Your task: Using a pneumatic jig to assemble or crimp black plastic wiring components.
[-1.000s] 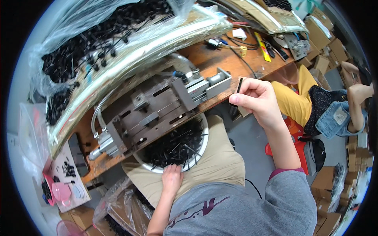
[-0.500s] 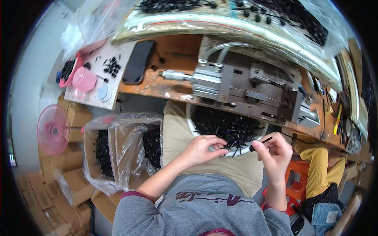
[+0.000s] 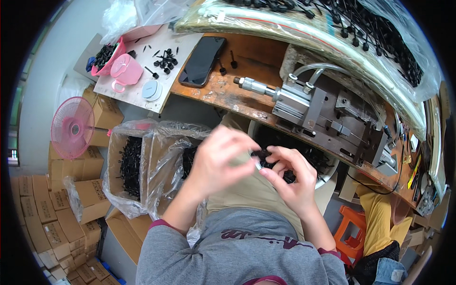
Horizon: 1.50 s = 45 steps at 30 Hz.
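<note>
Left grip [image 3: 222,159]: blurred; I can't tell its hold.
Right grip [image 3: 295,178]: fingers curled, hold unclear from here.
Black parts [image 3: 311,154]: in the white tub [image 3: 327,177], beside right grip.
Counter [image 3: 209,97]: scuffed wood, phone [image 3: 202,62].
Room: pink fan [image 3: 72,128], stacked cartons [image 3: 47,209].

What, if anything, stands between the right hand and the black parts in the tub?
Nothing visible stands between the right hand and the nearer black parts in the tub. On the far side, the machine covers some of the tub in this view; the room beneath cannot be judged.
</note>
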Each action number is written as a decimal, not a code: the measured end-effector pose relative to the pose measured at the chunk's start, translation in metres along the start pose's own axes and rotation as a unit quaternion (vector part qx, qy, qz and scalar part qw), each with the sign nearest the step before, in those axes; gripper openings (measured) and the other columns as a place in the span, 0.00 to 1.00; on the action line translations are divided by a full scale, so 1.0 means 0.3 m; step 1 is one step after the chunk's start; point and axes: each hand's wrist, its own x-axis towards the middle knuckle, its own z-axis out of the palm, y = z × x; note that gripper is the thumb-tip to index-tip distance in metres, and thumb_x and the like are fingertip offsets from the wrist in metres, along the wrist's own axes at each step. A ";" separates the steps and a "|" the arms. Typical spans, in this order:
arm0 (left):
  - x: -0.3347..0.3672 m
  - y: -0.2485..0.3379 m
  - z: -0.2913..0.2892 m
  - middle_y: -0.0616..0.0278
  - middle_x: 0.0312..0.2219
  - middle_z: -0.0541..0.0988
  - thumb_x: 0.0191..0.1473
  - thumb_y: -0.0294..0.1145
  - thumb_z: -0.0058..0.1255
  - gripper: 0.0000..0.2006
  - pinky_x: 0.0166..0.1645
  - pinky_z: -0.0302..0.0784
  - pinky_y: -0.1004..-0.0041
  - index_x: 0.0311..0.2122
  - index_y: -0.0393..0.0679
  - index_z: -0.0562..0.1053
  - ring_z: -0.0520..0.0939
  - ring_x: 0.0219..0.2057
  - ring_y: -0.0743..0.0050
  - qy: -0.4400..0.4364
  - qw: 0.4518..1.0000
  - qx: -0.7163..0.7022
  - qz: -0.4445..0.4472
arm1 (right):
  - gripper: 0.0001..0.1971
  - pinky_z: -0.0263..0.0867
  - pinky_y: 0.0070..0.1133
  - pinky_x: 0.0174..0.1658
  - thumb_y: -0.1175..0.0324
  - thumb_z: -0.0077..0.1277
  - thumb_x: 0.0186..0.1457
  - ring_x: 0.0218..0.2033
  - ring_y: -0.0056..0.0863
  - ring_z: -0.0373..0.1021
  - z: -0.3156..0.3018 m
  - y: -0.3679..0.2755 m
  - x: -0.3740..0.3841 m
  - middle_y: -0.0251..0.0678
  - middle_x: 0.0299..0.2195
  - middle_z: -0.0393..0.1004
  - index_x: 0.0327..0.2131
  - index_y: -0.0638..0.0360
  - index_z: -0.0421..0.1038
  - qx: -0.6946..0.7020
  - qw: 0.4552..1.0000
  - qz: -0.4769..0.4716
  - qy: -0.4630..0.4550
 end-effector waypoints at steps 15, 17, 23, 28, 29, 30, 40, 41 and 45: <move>0.172 -0.417 0.069 0.68 0.25 0.71 0.40 0.37 0.67 0.12 0.40 0.66 0.70 0.32 0.46 0.83 0.71 0.31 0.70 0.254 0.927 0.229 -0.155 | 0.13 0.67 0.19 0.27 0.79 0.60 0.47 0.23 0.24 0.70 0.014 0.084 -0.173 0.38 0.31 0.75 0.39 0.63 0.74 -0.121 0.990 -0.018 -0.064; 0.183 -0.406 0.079 0.68 0.24 0.71 0.40 0.38 0.67 0.11 0.39 0.66 0.69 0.31 0.47 0.83 0.71 0.31 0.69 0.268 0.917 0.249 -0.157 | 0.13 0.67 0.19 0.27 0.79 0.60 0.47 0.23 0.24 0.70 0.007 0.102 -0.183 0.38 0.31 0.75 0.39 0.63 0.74 -0.120 0.991 -0.008 -0.056; 0.198 -0.422 0.102 0.69 0.25 0.72 0.41 0.37 0.67 0.11 0.41 0.65 0.69 0.32 0.47 0.83 0.71 0.31 0.69 0.279 0.919 0.220 -0.168 | 0.12 0.67 0.20 0.27 0.79 0.59 0.46 0.22 0.24 0.70 0.022 0.131 -0.215 0.38 0.30 0.75 0.38 0.63 0.74 -0.097 0.994 0.009 -0.052; 0.196 -0.411 0.110 0.70 0.26 0.72 0.41 0.37 0.67 0.11 0.42 0.65 0.68 0.33 0.48 0.83 0.71 0.33 0.69 0.273 0.917 0.244 -0.159 | 0.13 0.67 0.20 0.27 0.79 0.59 0.46 0.22 0.24 0.70 0.017 0.142 -0.219 0.37 0.28 0.74 0.38 0.63 0.75 -0.103 0.993 0.009 -0.063; 0.197 -0.406 0.110 0.70 0.27 0.72 0.41 0.37 0.67 0.11 0.42 0.65 0.68 0.33 0.49 0.83 0.71 0.34 0.69 0.271 0.917 0.247 -0.159 | 0.13 0.67 0.20 0.27 0.78 0.59 0.46 0.22 0.25 0.70 0.016 0.143 -0.220 0.37 0.28 0.74 0.38 0.63 0.75 -0.106 0.992 0.009 -0.065; 0.198 -0.402 0.111 0.70 0.27 0.72 0.41 0.37 0.67 0.11 0.42 0.65 0.68 0.33 0.49 0.83 0.71 0.34 0.69 0.269 0.916 0.251 -0.159 | 0.12 0.68 0.20 0.27 0.78 0.59 0.46 0.22 0.25 0.71 0.015 0.146 -0.220 0.37 0.28 0.74 0.38 0.62 0.75 -0.108 0.992 0.010 -0.067; 0.212 -0.415 0.086 0.68 0.29 0.71 0.38 0.39 0.68 0.17 0.43 0.63 0.66 0.38 0.50 0.80 0.72 0.35 0.68 0.239 0.930 0.249 -0.128 | 0.12 0.69 0.22 0.27 0.75 0.60 0.47 0.23 0.28 0.73 0.006 0.152 -0.214 0.37 0.28 0.74 0.38 0.62 0.74 -0.119 0.988 0.002 -0.094; 0.215 -0.419 0.086 0.69 0.28 0.71 0.38 0.39 0.68 0.17 0.43 0.63 0.66 0.37 0.50 0.80 0.72 0.35 0.68 0.240 0.930 0.250 -0.124 | 0.12 0.69 0.22 0.27 0.75 0.60 0.48 0.23 0.28 0.73 0.006 0.153 -0.214 0.37 0.28 0.74 0.38 0.61 0.74 -0.119 0.988 0.002 -0.094; 0.226 -0.430 0.080 0.70 0.28 0.72 0.39 0.37 0.68 0.13 0.42 0.64 0.68 0.34 0.50 0.81 0.73 0.34 0.69 0.237 0.927 0.274 -0.101 | 0.12 0.69 0.22 0.27 0.75 0.60 0.48 0.23 0.29 0.73 0.004 0.160 -0.216 0.37 0.28 0.74 0.38 0.61 0.74 -0.118 0.988 0.000 -0.095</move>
